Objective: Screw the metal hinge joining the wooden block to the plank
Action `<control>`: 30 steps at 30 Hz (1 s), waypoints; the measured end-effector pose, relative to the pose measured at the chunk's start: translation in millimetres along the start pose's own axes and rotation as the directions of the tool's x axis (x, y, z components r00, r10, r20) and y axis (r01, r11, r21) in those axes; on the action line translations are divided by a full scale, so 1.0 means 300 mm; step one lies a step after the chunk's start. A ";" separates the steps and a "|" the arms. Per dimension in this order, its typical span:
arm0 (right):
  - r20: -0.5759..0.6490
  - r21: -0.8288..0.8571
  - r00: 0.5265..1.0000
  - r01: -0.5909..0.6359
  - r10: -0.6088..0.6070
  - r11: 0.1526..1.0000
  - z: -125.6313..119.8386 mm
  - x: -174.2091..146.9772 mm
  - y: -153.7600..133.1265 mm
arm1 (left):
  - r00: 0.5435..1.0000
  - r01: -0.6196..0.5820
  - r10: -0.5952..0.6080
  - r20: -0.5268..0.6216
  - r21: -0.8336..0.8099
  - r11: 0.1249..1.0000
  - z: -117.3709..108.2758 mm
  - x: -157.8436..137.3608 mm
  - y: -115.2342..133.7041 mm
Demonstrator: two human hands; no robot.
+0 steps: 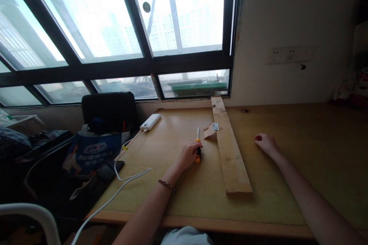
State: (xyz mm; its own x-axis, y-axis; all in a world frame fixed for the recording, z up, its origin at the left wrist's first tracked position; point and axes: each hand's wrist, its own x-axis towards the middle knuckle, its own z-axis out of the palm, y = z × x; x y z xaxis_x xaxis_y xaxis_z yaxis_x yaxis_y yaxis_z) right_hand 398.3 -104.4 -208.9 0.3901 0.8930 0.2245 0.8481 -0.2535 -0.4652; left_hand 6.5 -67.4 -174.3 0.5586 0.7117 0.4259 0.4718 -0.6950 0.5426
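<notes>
My left hand (189,154) is closed around the black and yellow handle of a screwdriver (198,156), whose metal shaft points away toward the window. To its right a long wooden board (231,153) lies flat on the table, running from the window wall toward me. A metal hinge (215,126) sits at the board's left edge, and a small wooden piece (209,131) is joined there, tilted. Right of the board, my right hand (266,144) rests low over the table with fingertips pinched together. Whatever may be between those fingertips is too small to make out.
The wooden table (178,195) meets the wall below the window. A white power bank (150,122) with a white cable (132,178) lies at the table's left side. Beyond that edge stand a black chair (109,109) and a blue bag (93,153). Wall sockets (290,54) are at right.
</notes>
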 end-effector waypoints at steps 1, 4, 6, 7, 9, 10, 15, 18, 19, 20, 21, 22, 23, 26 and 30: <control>0.005 -0.010 1.000 -0.006 0.006 1.000 -0.002 -0.002 -0.002 | 1.000 0.007 -0.007 0.004 0.010 1.000 -0.003 0.008 0.005; 0.019 -0.031 0.999 -0.038 0.039 0.999 -0.011 -0.007 -0.009 | 1.000 0.008 -0.008 -0.020 0.008 1.000 -0.005 0.069 0.024; 0.022 -0.024 0.999 -0.049 0.049 0.999 -0.018 -0.010 -0.012 | 0.998 -0.008 0.009 -0.060 0.011 1.000 0.009 0.140 0.035; 0.026 -0.015 0.999 -0.047 0.047 0.999 -0.021 -0.011 -0.015 | 0.997 0.003 -0.001 -0.079 0.030 1.000 0.022 0.179 0.037; 0.037 0.000 0.999 -0.039 0.039 0.999 -0.029 -0.014 -0.021 | 0.994 0.074 -0.067 -0.085 0.086 0.994 0.062 0.254 0.032; 0.042 0.004 0.998 -0.039 0.039 0.999 -0.032 -0.015 -0.025 | 0.992 0.113 -0.105 -0.076 0.112 0.987 0.085 0.285 0.024; 0.034 -0.011 0.998 -0.052 0.052 0.999 -0.043 -0.025 -0.052 | 0.971 0.235 -0.237 -0.024 0.243 0.941 0.182 0.354 -0.045; 0.019 -0.009 0.998 -0.053 0.053 0.999 -0.045 -0.033 -0.065 | 0.971 0.239 -0.237 -0.040 0.256 0.937 0.203 0.357 -0.084; 0.012 -0.003 0.998 -0.054 0.054 0.999 -0.046 -0.036 -0.069 | 0.972 0.236 -0.231 -0.048 0.256 0.938 0.207 0.357 -0.092; 0.006 0.009 0.999 -0.052 0.052 0.999 -0.047 -0.038 -0.074 | 0.973 0.233 -0.227 -0.052 0.256 0.938 0.210 0.357 -0.098; 0.001 0.028 0.999 -0.046 0.046 0.999 -0.049 -0.041 -0.080 | 0.972 0.234 -0.229 -0.049 0.256 0.938 0.212 0.357 -0.101; -0.004 0.052 0.999 -0.037 0.037 0.998 -0.051 -0.044 -0.087 | 0.971 0.238 -0.236 -0.041 0.257 0.936 0.214 0.357 -0.103; -0.007 0.080 1.000 -0.026 0.026 0.996 -0.053 -0.047 -0.097 | 0.969 0.245 -0.245 -0.031 0.258 0.935 0.217 0.357 -0.103; -0.012 0.160 1.000 -0.011 0.013 0.987 -0.058 -0.054 -0.131 | 0.963 0.262 -0.268 -0.010 0.246 0.933 0.220 0.356 -0.102; -0.041 0.221 0.999 -0.003 0.013 0.975 -0.055 -0.059 -0.159 | 0.959 0.278 -0.283 -0.005 0.206 0.938 0.216 0.354 -0.104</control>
State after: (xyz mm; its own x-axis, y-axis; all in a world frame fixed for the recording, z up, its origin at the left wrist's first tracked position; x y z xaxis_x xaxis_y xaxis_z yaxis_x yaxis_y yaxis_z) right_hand 356.9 -114.2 -176.7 0.4150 0.8739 0.2533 0.7466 -0.1680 -0.6436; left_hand 95.2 23.3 -192.9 0.3987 0.8799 0.2583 0.7385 -0.4751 0.4784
